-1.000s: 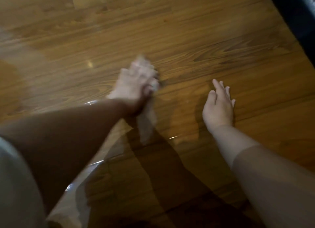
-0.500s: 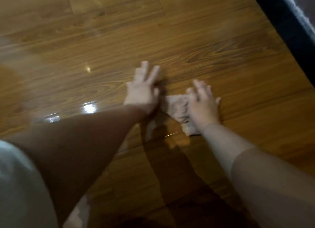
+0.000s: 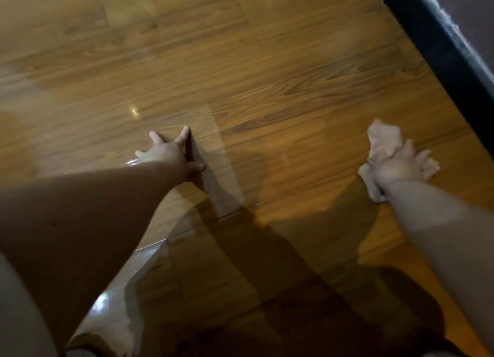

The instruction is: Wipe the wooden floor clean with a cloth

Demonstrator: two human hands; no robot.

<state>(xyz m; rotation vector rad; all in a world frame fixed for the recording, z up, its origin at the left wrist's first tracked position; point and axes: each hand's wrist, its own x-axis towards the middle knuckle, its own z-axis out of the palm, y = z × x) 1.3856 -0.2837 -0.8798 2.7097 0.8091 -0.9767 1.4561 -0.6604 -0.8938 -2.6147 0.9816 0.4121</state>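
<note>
Floor: The wooden floor is stretching across the whole frame in honey-brown planks, their grain slanting up to the right — a wet sheen is glinting along a plank seam under the left forearm.
Shadows: Dark arm shadows are falling across the near planks between the two arms.
Left hand: The left hand is bracing flat on the boards at centre left, fingers splayed wide and straight, holding nothing.
Right hand: The right hand is pressing down at the right, its fingers lying stretched over the cloth rather than closing round it.
Cloth: The pale cloth is sitting crumpled on the floor beneath that hand, bunching out ahead of the fingertips and beside the wrist, well apart from the left hand.
Edge: A black furniture edge is cutting diagonally across the top right corner, near the cloth but not touching it.
Open room: Bare planks are lying open between the hands and far ahead to the left — a pale garment is crowding the lower left corner.
</note>
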